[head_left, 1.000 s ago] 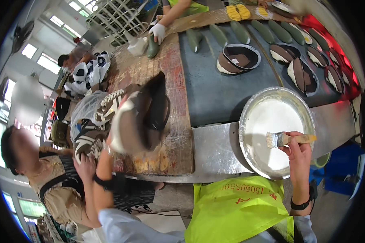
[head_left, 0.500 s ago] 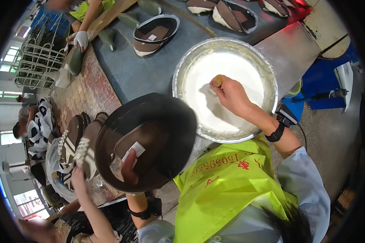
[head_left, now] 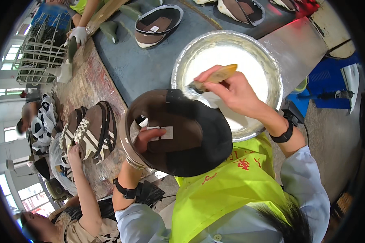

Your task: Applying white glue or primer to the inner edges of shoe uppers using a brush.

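Observation:
A brown shoe upper (head_left: 182, 137) with a black-lined end is held tilted in front of me. My left hand (head_left: 145, 139) grips its near-left part, thumb inside by a small white label (head_left: 166, 133), other fingers hidden. In my right hand (head_left: 241, 97) is a brush (head_left: 224, 74) with a yellowish wooden handle, pinched between thumb and fingers. Its white-coated bristles are at the upper's far edge, where white paste (head_left: 200, 97) shows; exact contact is blurred. Behind and beneath that hand stands a round metal basin (head_left: 178, 67) of white liquid.
Another shoe upper (head_left: 158, 25) rests on the grey table (head_left: 117, 67), with more at the back right. At left, a co-worker's bare hand (head_left: 74, 156) touches brown striped shoes (head_left: 97, 129). Farther off, another person's gloved hand (head_left: 79, 34) is near a wire rack (head_left: 40, 60).
My right hand has lifted the brush out of the white liquid to the upper's edge. The upper has moved right and turned toward the basin. The co-worker's hand has shifted slightly along the striped shoes.

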Motion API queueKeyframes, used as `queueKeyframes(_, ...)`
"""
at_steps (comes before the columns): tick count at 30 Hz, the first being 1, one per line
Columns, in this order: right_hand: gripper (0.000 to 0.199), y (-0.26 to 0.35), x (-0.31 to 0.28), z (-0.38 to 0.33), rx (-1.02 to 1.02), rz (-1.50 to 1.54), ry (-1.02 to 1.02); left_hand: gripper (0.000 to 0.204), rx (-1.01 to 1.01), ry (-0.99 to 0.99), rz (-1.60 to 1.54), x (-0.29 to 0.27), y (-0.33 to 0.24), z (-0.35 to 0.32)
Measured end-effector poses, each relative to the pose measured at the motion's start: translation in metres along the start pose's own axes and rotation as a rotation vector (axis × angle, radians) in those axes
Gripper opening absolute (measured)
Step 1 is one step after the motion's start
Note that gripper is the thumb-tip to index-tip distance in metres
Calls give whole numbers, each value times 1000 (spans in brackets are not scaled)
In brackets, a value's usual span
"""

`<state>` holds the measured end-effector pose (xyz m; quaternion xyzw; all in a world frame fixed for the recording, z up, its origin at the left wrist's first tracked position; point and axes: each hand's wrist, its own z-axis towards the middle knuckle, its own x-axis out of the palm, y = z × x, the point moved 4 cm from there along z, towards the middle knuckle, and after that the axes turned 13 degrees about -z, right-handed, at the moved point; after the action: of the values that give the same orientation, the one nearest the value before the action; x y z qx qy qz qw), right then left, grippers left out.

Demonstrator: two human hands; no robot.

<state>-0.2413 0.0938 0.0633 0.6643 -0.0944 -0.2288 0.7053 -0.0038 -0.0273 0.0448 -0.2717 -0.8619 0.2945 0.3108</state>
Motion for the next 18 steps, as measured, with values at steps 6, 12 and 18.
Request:
queueKeyframes(6, 12, 28, 6, 11, -271, -264, -4, 23, -95, -169, 5, 6, 3, 1)
queueKeyframes(12, 13, -16, -15, -26, -30, -182, 6, 28, 490, -74, 145, 13, -36, -36)
queueKeyframes(18, 17, 20, -7, -18, -318, -376, -103, 28, -41, -190, -102, 1, -31, -26)
